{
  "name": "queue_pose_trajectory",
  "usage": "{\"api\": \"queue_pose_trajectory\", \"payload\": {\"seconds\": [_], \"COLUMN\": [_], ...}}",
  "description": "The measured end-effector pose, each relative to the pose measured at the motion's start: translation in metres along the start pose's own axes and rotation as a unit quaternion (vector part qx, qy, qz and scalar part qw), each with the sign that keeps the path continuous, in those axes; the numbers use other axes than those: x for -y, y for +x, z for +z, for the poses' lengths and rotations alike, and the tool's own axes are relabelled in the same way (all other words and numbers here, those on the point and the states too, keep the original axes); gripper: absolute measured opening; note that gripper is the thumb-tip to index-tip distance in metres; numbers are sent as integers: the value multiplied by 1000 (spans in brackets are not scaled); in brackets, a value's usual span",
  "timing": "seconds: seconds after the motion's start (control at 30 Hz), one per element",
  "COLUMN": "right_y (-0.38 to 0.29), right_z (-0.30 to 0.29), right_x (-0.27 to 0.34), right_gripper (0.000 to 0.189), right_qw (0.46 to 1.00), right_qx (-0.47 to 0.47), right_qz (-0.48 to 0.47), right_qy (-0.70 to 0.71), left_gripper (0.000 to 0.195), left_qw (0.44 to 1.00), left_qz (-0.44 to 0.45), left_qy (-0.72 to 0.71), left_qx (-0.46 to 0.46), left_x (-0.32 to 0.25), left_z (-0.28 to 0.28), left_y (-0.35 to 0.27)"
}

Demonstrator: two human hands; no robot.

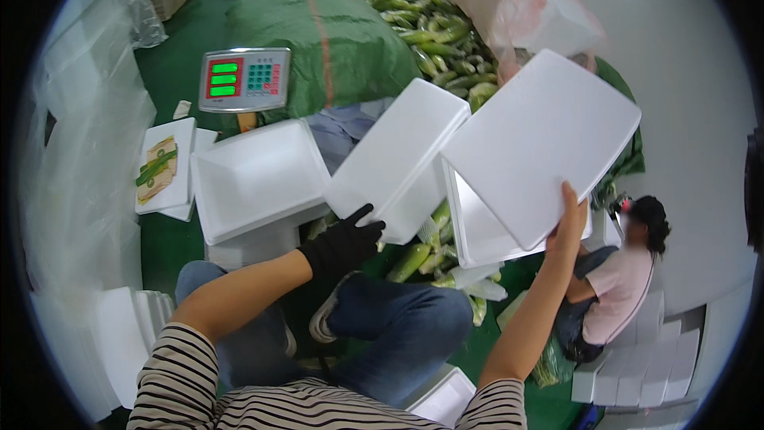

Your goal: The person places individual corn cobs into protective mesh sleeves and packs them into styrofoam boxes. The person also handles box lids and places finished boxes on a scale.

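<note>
My right hand point(567, 224) is bare and grips the near edge of a flat white foam lid point(540, 143), which is held up at a tilt. Below the lid, partly covered by it, is an open white foam box point(477, 221). My left hand point(343, 245) wears a black glove, its fingers apart at the near corner of a white foam box point(400, 152) with its top covered; whether the fingertips touch it I cannot tell. Left of that box, an open, bare-bottomed white foam box point(259, 179) rests on another foam box point(256, 245).
Wrapped green vegetables point(412, 260) lie beside my knees, with a large pile point(441, 36) behind. A scale display point(245, 80) stands before a green sack point(322, 42). Foam lids point(173, 167) bear vegetable pieces. A co-worker point(618, 292) sits right, near stacked foam boxes point(641, 364).
</note>
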State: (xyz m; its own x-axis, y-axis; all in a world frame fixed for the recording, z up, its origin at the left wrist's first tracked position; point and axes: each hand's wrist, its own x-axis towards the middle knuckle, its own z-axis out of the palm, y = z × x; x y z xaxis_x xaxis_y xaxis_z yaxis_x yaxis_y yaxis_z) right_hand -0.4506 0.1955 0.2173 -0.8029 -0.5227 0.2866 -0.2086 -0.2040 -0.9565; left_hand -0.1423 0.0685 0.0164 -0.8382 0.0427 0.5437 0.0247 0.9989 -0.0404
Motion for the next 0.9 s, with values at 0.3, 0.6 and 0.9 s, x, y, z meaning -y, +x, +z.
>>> {"api": "queue_pose_trajectory", "payload": {"seconds": [0.3,0.6,0.9], "right_y": [-26,-95,-172], "right_z": [-53,95,214], "right_x": [57,25,-9], "right_gripper": [47,53,59], "right_qw": [977,939,878], "right_qx": [-10,105,460], "right_qz": [-3,100,-113], "right_qy": [212,312,66], "left_gripper": [50,73,30], "left_qw": [874,683,600], "left_qz": [-267,-273,-450], "left_qy": [-385,-570,-365], "left_qx": [-130,-365,-552], "left_x": [12,-4,-21], "left_z": [3,-141,-238], "left_y": [35,78,-96]}}
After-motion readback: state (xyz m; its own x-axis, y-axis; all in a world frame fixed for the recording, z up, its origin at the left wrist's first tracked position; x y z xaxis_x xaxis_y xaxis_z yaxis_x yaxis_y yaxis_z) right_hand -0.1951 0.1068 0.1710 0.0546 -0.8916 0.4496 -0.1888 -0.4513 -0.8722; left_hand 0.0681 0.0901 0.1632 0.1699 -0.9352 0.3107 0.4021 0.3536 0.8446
